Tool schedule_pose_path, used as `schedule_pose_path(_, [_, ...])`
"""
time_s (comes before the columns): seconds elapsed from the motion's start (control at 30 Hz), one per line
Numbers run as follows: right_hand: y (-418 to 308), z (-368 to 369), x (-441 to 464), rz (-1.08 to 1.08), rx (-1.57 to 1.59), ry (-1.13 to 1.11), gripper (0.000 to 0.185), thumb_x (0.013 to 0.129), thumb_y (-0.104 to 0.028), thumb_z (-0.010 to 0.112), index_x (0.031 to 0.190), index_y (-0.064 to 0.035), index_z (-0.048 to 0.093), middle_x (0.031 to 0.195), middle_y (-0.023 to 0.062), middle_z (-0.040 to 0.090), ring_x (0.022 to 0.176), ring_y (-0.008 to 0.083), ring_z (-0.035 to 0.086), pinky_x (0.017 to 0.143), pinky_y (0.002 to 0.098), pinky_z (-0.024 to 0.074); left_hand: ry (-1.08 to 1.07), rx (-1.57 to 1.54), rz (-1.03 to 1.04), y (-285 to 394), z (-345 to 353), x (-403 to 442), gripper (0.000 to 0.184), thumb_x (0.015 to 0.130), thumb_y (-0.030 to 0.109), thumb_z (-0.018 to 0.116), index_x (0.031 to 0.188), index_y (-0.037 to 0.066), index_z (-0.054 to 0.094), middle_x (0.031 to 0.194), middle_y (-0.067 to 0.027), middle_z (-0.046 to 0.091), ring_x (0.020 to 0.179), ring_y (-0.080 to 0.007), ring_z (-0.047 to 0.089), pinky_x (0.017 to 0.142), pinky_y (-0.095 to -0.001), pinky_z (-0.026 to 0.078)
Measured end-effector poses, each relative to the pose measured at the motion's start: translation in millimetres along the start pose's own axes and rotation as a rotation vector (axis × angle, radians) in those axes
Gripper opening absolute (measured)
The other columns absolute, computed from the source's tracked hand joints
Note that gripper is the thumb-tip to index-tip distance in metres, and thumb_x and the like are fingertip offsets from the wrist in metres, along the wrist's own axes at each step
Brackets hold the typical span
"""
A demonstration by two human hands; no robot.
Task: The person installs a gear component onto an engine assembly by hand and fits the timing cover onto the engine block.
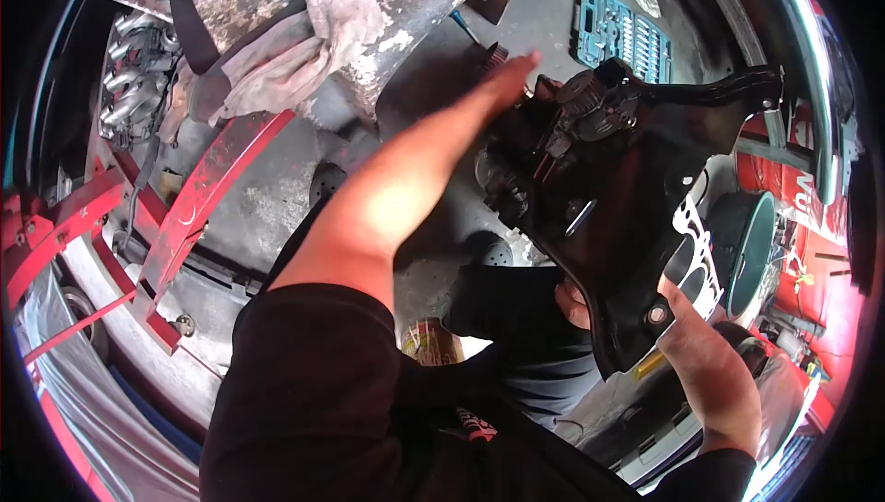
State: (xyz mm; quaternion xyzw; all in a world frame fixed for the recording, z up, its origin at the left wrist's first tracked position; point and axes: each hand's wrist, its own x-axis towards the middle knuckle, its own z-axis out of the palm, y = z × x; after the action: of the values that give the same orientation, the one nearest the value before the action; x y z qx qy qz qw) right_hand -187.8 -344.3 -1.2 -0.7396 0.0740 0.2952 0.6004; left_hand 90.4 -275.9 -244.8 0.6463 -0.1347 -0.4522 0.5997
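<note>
A large black metal part (636,216) with bolt holes at its corners stands tilted in front of me. My right hand (573,305) grips its lower end from underneath, with fingertips showing at the left edge. Beyond the part are dark engine pieces, including a round ridged pulley (581,89). My left hand (513,80) reaches to the far side of these pieces, beside a small ridged cylinder (495,56). The thumb sticks out, but the other fingers are hidden, so any hold there cannot be made out.
A blue socket set case (622,34) lies open on the floor ahead. A worn bench (406,4) with rags (309,36) is at upper left. Red metal stand legs (207,193) rise at left. A green basin (749,253) and a pale gasket (698,258) are at right.
</note>
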Motion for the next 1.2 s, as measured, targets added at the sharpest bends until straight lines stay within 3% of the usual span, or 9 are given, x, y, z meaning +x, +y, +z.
schedule_pose_path(0.1, [3.5, -0.3, -1.7, 0.027, 0.125, 0.011, 0.057, 0.073, -0.035, 0.072, 0.119, -0.0020, 0.064, 0.120, 0.0141, 0.065, 0.113, 0.0300, 0.061, 0.104, 0.0392, 0.0431, -0.093, -0.345, -0.277, 36.2, -26.3, -34.7, 0.072, 0.097, 0.062, 0.036, 0.141, 0.006, 0.047, 0.144, -0.0162, 0.047, 0.129, -0.0258, 0.046, 0.109, -0.0420, 0.034])
schedule_pose_path(0.17, [-11.1, 0.4, -0.8, 0.074, 0.117, 0.037, 0.053, 0.070, -0.028, 0.073, 0.115, -0.0013, 0.066, 0.117, 0.0143, 0.066, 0.111, 0.0300, 0.062, 0.103, 0.0392, 0.0445, 0.072, -0.152, 0.008, -9.3, 8.3, -23.5, 0.084, 0.093, 0.062, 0.047, 0.151, 0.004, 0.026, 0.150, -0.0209, 0.038, 0.138, -0.0322, 0.039, 0.113, -0.0402, 0.029])
schedule_pose_path(0.27, [-22.0, 17.9, 3.6, 0.160, 0.581, 0.145, 0.019, 0.090, -0.009, 0.062, 0.108, -0.0046, 0.058, 0.091, 0.0046, 0.055, 0.080, 0.0154, 0.052, 0.071, 0.0315, 0.0405, 0.162, 0.054, 0.006, -9.0, 9.3, -27.8, 0.097, 0.088, 0.067, 0.049, 0.154, 0.004, 0.015, 0.153, -0.0210, 0.034, 0.141, -0.0359, 0.034, 0.115, -0.0403, 0.025])
schedule_pose_path(0.4, [-1.9, 4.0, 5.3, -0.539, -0.958, -0.003, 0.024, 0.093, -0.017, 0.060, 0.111, -0.0007, 0.057, 0.088, 0.0039, 0.054, 0.080, 0.0162, 0.053, 0.086, 0.0384, 0.0450, 0.054, 0.020, 0.028, -43.1, -11.3, 34.8, 0.096, 0.088, 0.070, 0.045, 0.152, 0.004, 0.022, 0.153, -0.0202, 0.034, 0.142, -0.0323, 0.032, 0.116, -0.0391, 0.024])
schedule_pose_path(0.5, [-9.6, 2.0, -0.9, 0.001, 0.428, 0.024, 0.020, 0.093, -0.008, 0.060, 0.110, 0.0000, 0.057, 0.089, 0.0042, 0.055, 0.085, 0.0155, 0.056, 0.089, 0.0367, 0.0463, -0.062, -0.210, 0.072, -16.5, 2.0, -4.5, 0.082, 0.091, 0.064, 0.046, 0.143, 0.001, 0.040, 0.148, -0.0190, 0.041, 0.134, -0.0308, 0.043, 0.111, -0.0412, 0.032])
schedule_pose_path(0.83, [-32.2, 0.1, 15.3, -0.571, -1.041, -0.125, 0.038, 0.080, -0.009, 0.072, 0.115, 0.0023, 0.062, 0.104, 0.0136, 0.069, 0.092, 0.0225, 0.068, 0.086, 0.0337, 0.0542, 0.130, 0.258, -0.127, 17.6, -2.0, -33.4, 0.089, 0.086, 0.069, 0.048, 0.139, -0.002, 0.044, 0.144, -0.0248, 0.045, 0.133, -0.0368, 0.045, 0.109, -0.0426, 0.036])
schedule_pose_path(0.9, [-21.7, 2.4, 9.4, -0.533, -1.068, -0.113, 0.033, 0.084, -0.014, 0.069, 0.112, 0.0025, 0.064, 0.104, 0.0148, 0.069, 0.093, 0.0250, 0.068, 0.087, 0.0351, 0.0540, -0.056, 0.705, -0.299, 33.8, -5.7, -52.4, 0.079, 0.089, 0.067, 0.045, 0.126, -0.003, 0.058, 0.132, -0.0237, 0.056, 0.126, -0.0377, 0.052, 0.105, -0.0439, 0.040])
schedule_pose_path(1.0, [16.9, 8.7, -4.4, 0.067, 0.217, 0.151, 0.034, 0.084, -0.023, 0.060, 0.106, 0.0023, 0.067, 0.104, 0.0172, 0.069, 0.094, 0.0325, 0.068, 0.089, 0.0382, 0.0537, -0.075, 0.742, -0.098, 12.4, -6.6, -59.5, 0.070, 0.093, 0.060, 0.043, 0.116, -0.003, 0.064, 0.124, -0.0228, 0.062, 0.120, -0.0376, 0.056, 0.101, -0.0449, 0.044])
schedule_pose_path(1.2, [83.6, 0.5, -3.7, -0.082, -0.334, -0.058, 0.028, 0.083, -0.022, 0.064, 0.101, -0.0006, 0.063, 0.085, 0.0121, 0.062, 0.075, 0.0266, 0.058, 0.070, 0.0361, 0.0497, -0.094, 0.802, 0.001, 13.2, -9.7, -61.7, 0.060, 0.096, 0.051, 0.043, 0.114, -0.002, 0.064, 0.118, -0.0254, 0.063, 0.113, -0.0399, 0.059, 0.097, -0.0459, 0.047])
